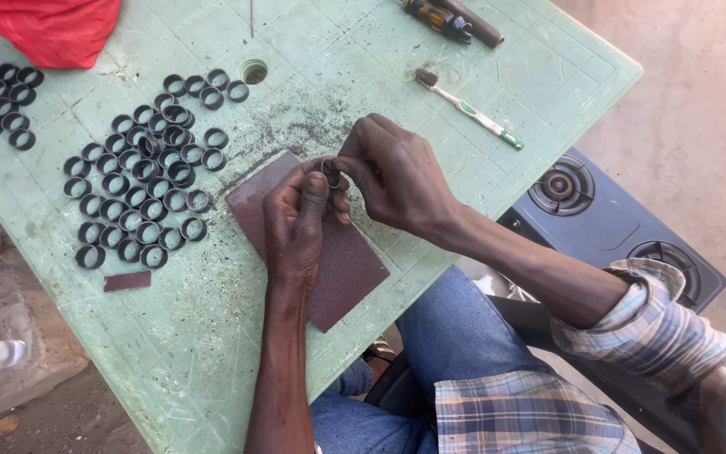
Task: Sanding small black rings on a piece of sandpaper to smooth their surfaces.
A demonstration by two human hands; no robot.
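A small black ring [330, 172] is being pinched between the fingertips of the left hand [296, 223] and the right hand [392, 176], both closed on it, just above the far end of a sheet of dark red sandpaper [342, 269] that is lying on the pale green surface [212, 336]. Many more black rings [140, 185] are being kept in a loose cluster to the left, well apart from the hands. A toothbrush [468, 109] is lying beyond the right hand.
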